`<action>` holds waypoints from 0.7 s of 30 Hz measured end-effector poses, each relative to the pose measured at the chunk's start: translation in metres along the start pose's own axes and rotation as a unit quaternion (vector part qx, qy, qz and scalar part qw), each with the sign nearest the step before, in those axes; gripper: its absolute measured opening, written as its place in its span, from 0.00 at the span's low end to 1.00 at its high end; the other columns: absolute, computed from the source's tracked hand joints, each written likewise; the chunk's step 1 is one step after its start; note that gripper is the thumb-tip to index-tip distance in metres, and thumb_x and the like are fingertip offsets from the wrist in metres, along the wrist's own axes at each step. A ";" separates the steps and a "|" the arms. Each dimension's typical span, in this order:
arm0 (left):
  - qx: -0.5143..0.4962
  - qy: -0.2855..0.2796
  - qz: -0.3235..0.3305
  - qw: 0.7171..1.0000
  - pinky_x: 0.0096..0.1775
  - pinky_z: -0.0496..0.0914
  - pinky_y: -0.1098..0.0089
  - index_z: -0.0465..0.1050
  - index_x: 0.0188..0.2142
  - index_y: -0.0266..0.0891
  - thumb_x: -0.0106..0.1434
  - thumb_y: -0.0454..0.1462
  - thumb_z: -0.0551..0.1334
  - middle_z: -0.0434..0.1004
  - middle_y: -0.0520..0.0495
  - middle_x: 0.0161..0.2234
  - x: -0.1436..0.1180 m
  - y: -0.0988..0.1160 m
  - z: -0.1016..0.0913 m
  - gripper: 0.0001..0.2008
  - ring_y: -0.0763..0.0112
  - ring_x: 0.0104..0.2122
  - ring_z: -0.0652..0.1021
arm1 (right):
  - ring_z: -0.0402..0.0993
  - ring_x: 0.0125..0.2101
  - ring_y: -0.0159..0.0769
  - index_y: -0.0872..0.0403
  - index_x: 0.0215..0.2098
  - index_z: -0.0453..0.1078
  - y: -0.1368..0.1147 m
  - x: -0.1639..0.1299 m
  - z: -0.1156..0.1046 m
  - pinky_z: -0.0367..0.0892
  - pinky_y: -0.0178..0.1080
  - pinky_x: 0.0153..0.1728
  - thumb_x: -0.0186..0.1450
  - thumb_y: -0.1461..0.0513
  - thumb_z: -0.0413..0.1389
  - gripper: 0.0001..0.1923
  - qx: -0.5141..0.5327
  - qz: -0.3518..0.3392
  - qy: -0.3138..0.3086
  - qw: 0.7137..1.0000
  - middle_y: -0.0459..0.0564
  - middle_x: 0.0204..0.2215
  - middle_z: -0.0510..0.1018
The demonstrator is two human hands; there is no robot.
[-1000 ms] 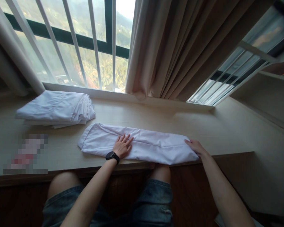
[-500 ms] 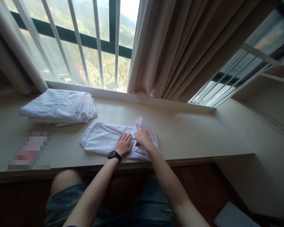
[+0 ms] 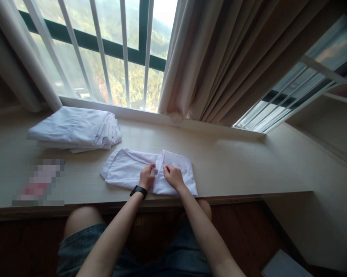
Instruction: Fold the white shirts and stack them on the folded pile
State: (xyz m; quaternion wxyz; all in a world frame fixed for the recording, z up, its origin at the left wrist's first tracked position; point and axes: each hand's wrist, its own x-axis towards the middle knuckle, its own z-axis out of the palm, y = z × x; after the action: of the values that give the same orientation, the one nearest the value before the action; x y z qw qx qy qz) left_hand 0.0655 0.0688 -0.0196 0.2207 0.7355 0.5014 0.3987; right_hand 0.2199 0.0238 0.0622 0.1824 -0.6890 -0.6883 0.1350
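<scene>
Cloth is lying on the desk near its front edge, right end folded over the middle. Left hand and right hand are both pinching the overlap edge. 1 fold looking done, more folding likely left. Stack of folded ones sitting behind-left.

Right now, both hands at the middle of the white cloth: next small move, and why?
Probably fold the left half over. The left hand and right hand pinch the edge at the middle of the white cloth, whose right end is already doubled over.
</scene>
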 end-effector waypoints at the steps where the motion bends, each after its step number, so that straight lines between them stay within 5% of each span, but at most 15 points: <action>1: 0.000 -0.002 0.003 1.000 0.51 0.73 0.61 0.74 0.49 0.39 0.69 0.34 0.48 0.80 0.42 0.45 0.000 0.001 -0.001 0.18 0.62 0.46 0.78 | 0.77 0.46 0.38 0.53 0.50 0.75 0.011 -0.005 0.000 0.66 0.35 0.50 0.74 0.57 0.43 0.20 -0.013 0.004 0.029 0.999 0.53 0.44 0.82; 5: 0.007 -0.034 0.051 0.998 0.60 0.66 0.58 0.76 0.50 0.41 0.68 0.40 0.55 0.79 0.43 0.50 -0.002 0.011 -0.001 0.16 0.59 0.55 0.74 | 0.51 0.68 0.51 0.51 0.68 0.61 0.041 -0.018 0.010 0.48 0.53 0.66 0.72 0.53 0.49 0.28 -0.104 -0.010 0.054 0.993 0.54 0.68 0.60; 9: 0.069 -0.069 0.097 0.990 0.63 0.62 0.54 0.73 0.57 0.37 0.69 0.42 0.56 0.74 0.39 0.57 -0.006 0.021 0.001 0.21 0.55 0.59 0.70 | 0.39 0.71 0.52 0.42 0.72 0.50 0.047 -0.025 0.033 0.38 0.61 0.67 0.75 0.50 0.43 0.29 -0.143 -0.017 -0.007 0.990 0.47 0.72 0.50; 13: 0.075 -0.045 0.055 0.995 0.61 0.64 0.58 0.73 0.55 0.38 0.70 0.40 0.53 0.74 0.41 0.57 -0.004 0.026 -0.006 0.19 0.59 0.58 0.71 | 0.40 0.71 0.48 0.42 0.71 0.53 0.047 -0.027 0.038 0.38 0.59 0.67 0.75 0.51 0.43 0.27 -0.123 -0.020 0.005 0.992 0.48 0.71 0.55; 17: 0.092 0.012 -0.058 0.994 0.54 0.69 0.60 0.74 0.52 0.37 0.68 0.35 0.51 0.80 0.40 0.47 -0.007 0.036 -0.028 0.18 0.59 0.49 0.77 | 0.56 0.64 0.46 0.53 0.61 0.69 0.038 -0.018 0.023 0.49 0.50 0.65 0.74 0.54 0.46 0.23 -0.072 0.006 0.053 0.996 0.54 0.61 0.71; 21: 0.131 -0.111 -0.154 0.973 0.46 0.70 0.64 0.77 0.46 0.38 0.65 0.39 0.57 0.82 0.41 0.39 -0.019 0.048 -0.052 0.14 0.58 0.42 0.80 | 0.68 0.51 0.42 0.56 0.54 0.73 0.008 -0.001 0.012 0.61 0.42 0.56 0.73 0.56 0.46 0.19 -0.057 0.031 0.071 0.995 0.57 0.49 0.76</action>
State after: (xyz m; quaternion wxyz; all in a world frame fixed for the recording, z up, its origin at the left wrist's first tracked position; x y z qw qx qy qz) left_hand 0.0469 0.0288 0.0389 0.2356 0.7118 0.6287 0.2066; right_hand 0.2218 0.0240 0.0482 0.1871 -0.7273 -0.6583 0.0517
